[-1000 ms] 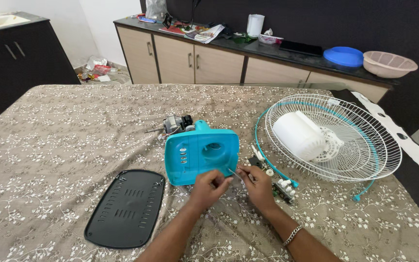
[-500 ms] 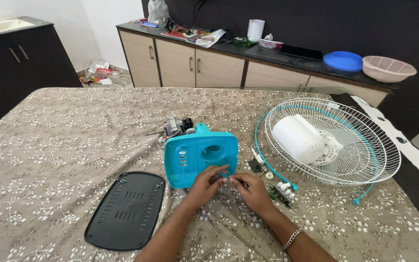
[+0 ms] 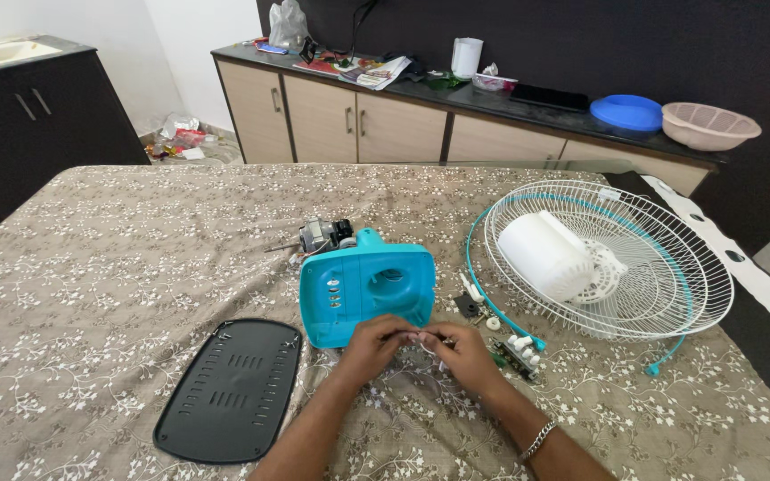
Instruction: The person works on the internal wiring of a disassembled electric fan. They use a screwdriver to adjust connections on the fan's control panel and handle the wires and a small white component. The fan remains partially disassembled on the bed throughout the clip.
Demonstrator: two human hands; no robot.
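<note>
Teal fan housing [image 3: 367, 294] sat mid-worktop, just beyond both hands; left hand [image 3: 376, 343] and right hand [image 3: 461, 352] pinched together around something small, perhaps wiring, kept close for fine work

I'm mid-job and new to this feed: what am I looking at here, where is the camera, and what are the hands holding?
There is no robot: one head-worn camera looks down at a person's bare hands. The left hand and right hand meet over something small between their fingertips; it is too small to identify. Just behind them stands a turquoise fan housing with a small motor at its back. On the patterned tablecloth also lie a black vented plate, a white wire fan guard and a small switch board.
</note>
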